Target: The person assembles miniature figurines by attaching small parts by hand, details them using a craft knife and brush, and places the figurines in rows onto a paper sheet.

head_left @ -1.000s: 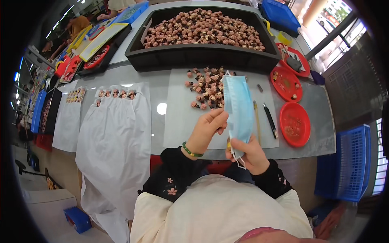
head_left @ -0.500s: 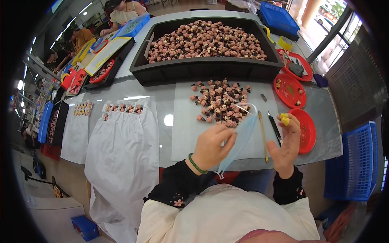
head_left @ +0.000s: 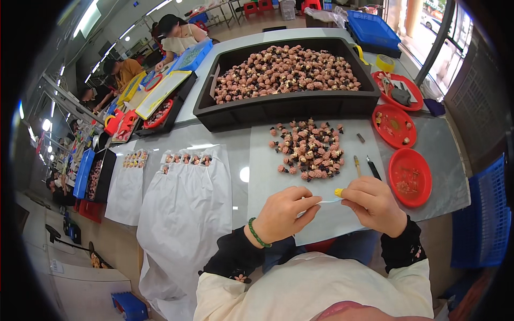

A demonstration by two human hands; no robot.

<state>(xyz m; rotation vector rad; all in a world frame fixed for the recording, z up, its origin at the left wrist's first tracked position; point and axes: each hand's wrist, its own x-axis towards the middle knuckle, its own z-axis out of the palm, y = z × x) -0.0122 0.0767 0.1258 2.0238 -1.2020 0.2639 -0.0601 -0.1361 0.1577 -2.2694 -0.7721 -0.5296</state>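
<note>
Fingers [head_left: 306, 205] of the left hand [head_left: 279, 214] and right hand [head_left: 379, 206] are clamped on a light-blue mask [head_left: 330, 201], seen edge-on as a thin strip between them, below and right of the frame's centre. Above it, pink-and-black pieces [head_left: 310, 150] lie heaped on a white sheet [head_left: 262, 176].

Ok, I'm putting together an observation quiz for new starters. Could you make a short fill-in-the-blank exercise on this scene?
1. The left hand and right hand pinch a thin item coloured pale ____.
2. The bracelet by the left hand is ____.
3. The yellow cover sits on a finger of the ____ hand.
4. The black pen-like tool lies to the ____ of the nearest red dish.

Missing words: blue; green; right; left.
</note>
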